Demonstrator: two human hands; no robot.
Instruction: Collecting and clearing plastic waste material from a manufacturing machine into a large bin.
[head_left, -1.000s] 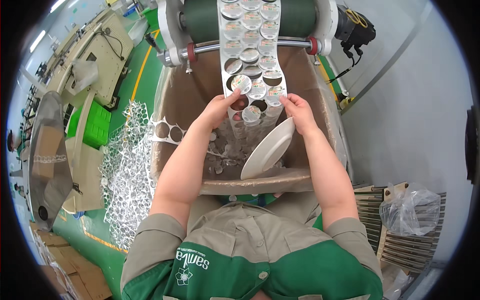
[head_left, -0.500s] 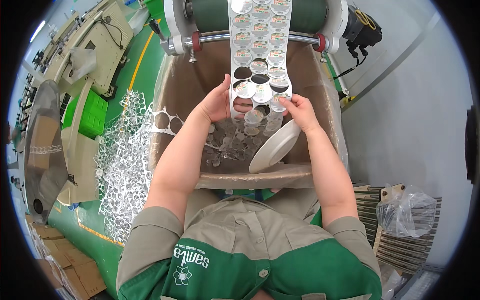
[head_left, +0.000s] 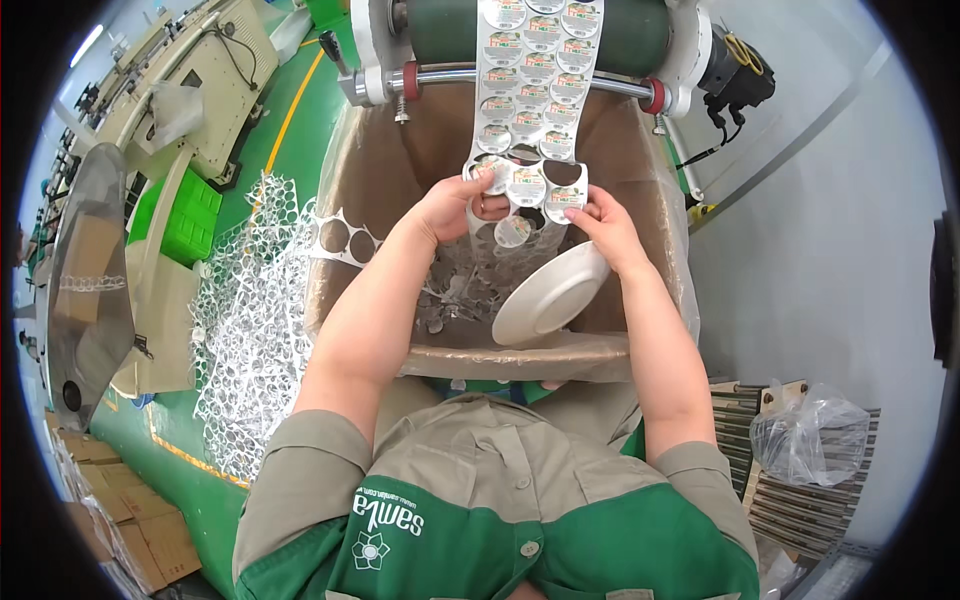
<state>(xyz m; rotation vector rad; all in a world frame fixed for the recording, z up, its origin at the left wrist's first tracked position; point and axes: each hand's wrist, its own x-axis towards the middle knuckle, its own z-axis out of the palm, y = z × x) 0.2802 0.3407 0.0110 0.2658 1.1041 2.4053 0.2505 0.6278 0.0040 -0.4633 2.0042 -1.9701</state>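
Note:
A white strip of round printed lids (head_left: pixel 537 75) hangs from the roller down between my hands. My left hand (head_left: pixel 455 205) grips its left edge, thumb over a lid and fingertips showing through a hole. My right hand (head_left: pixel 608 230) pinches the lower right edge at another lid. Around my fingers some lids are out of line with their holes, and dark gaps show. One loose-looking lid (head_left: pixel 513 232) sits low on the strip. Beneath my right hand a white plate-like disc (head_left: pixel 550 297) stands tilted; what holds it up is hidden.
A brown bin with a plastic liner (head_left: pixel 520 362) stands below, with cut round pieces (head_left: pixel 450 290) inside. Above it are a green roller (head_left: pixel 640 35) and a metal bar (head_left: pixel 440 76). Punched-out strip waste (head_left: pixel 250 340) is heaped at left, near a green crate (head_left: pixel 185 220).
The strip's lower part now bends forward. My left thumb has come onto its front, over a lid. The white disc shows more of its face. The whole view has shifted slightly.

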